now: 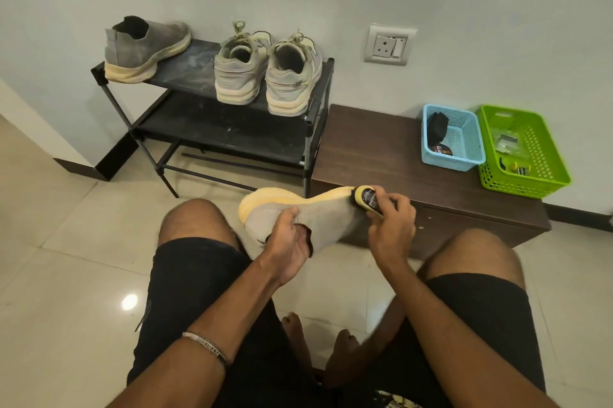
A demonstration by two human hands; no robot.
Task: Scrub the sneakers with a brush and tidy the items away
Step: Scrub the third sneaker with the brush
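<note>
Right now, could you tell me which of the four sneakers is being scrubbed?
The grey slip-on sneaker, held sole-up by the left hand while the right hand works the brush on it. The other three stand on the rack.

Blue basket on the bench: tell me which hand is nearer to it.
Right. The right hand, gripping the brush, is just below and left of the blue basket. The left hand, holding the sneaker, is farther left.

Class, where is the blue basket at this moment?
In the head view, the blue basket sits at the right on the brown bench, beside the green basket and right of the shoe rack.
</note>
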